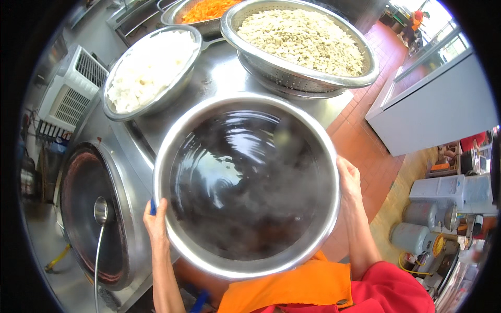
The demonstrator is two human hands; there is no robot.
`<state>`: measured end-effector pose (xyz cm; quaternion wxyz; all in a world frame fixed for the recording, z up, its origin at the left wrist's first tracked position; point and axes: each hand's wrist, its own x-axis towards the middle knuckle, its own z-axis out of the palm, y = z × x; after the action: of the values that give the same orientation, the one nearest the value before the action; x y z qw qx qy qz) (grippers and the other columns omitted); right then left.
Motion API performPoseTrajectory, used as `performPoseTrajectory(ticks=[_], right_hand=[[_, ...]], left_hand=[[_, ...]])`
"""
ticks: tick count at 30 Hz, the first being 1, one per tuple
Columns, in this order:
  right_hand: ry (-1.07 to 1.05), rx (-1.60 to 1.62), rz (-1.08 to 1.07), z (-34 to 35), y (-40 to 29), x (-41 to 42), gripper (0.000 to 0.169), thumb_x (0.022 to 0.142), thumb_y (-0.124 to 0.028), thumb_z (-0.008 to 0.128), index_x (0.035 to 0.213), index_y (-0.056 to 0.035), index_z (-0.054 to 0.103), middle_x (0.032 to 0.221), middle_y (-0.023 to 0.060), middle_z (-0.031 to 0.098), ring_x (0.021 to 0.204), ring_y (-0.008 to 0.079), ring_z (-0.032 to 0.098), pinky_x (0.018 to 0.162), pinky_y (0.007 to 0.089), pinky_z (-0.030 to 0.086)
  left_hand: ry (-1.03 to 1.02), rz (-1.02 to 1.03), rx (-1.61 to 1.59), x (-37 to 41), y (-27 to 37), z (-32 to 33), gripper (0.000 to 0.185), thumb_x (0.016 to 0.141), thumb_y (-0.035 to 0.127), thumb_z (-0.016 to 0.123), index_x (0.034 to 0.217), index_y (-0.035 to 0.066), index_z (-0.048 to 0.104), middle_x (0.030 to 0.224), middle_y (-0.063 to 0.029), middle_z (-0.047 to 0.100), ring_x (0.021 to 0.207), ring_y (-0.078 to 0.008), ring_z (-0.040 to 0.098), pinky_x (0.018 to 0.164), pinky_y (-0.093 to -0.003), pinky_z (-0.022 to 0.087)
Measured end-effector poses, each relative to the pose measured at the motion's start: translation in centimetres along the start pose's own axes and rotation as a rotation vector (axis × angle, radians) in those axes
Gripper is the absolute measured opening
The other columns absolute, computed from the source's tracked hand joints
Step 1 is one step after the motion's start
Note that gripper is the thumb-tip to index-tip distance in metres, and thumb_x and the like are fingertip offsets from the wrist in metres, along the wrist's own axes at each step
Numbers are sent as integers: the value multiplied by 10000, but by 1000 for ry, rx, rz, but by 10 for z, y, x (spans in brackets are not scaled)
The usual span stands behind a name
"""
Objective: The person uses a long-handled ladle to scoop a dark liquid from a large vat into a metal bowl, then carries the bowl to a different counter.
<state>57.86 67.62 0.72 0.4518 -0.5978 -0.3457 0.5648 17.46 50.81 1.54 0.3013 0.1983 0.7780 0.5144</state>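
Note:
Between my hands is a large round stainless steel basin (250, 272), filled with steaming dark liquid (250, 203) whose surface ripples and reflects light. My left hand (157, 221) grips its left rim, with a bit of blue material (153, 207) under the fingers. On the opposite rim, my right hand (349, 178) holds on, its fingers partly hidden by the wall. The basin is in front of my orange apron (285, 289). Beyond it, on a steel counter (219, 74), stand a bowl of white chopped food (150, 70) and a perforated colander (297, 74) of pale chopped pieces (301, 41).
At left a large wok (84, 250) is set in the steel stove, a long-handled ladle (101, 211) resting in it. Orange shreds (209, 9) fill another strainer at the back. A white chest freezer (434, 105), gas cylinders (409, 236) and a distant person (415, 23) are at right.

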Motion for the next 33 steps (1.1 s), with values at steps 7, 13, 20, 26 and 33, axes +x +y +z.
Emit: performPoseTrajectory(ticks=[7,13,20,26,33], right_hand=[[-77,22,27,6,-8,18,288,902,-207,523,1072,11,603,897,53,643,755,95,577,681,227,465],[-80,-37,-6,21,-17,26,295,904,-199,512,1077,24,595,928,64,639,771,104,578,687,237,468],[-116,29,19,45,-18,38,281,924,-183,473,1069,26,593,903,59,632,760,107,575,665,234,470],[-179,9,43,71,-23,53,283,923,-209,473,1012,30,596,862,57,613,724,107,553,625,241,456],[-190,-42,34,87,-30,66,289,915,-215,466,963,42,589,857,77,618,750,129,576,643,251,460]], left_hand=[[33,-3,-30,4,-10,6,212,810,232,665,914,59,601,741,55,502,673,-43,422,620,-201,348],[63,-19,-22,9,-2,9,270,810,236,655,976,29,601,790,26,540,726,-73,462,684,-229,375],[68,-10,-33,36,-5,1,307,800,231,656,1008,12,602,859,-8,579,781,-87,505,730,-225,388],[139,-11,-10,54,5,-2,263,794,232,670,954,32,614,786,25,563,724,-65,494,680,-222,388],[143,52,-152,62,1,-2,279,780,216,687,964,27,597,774,6,573,670,-67,507,596,-211,403]])
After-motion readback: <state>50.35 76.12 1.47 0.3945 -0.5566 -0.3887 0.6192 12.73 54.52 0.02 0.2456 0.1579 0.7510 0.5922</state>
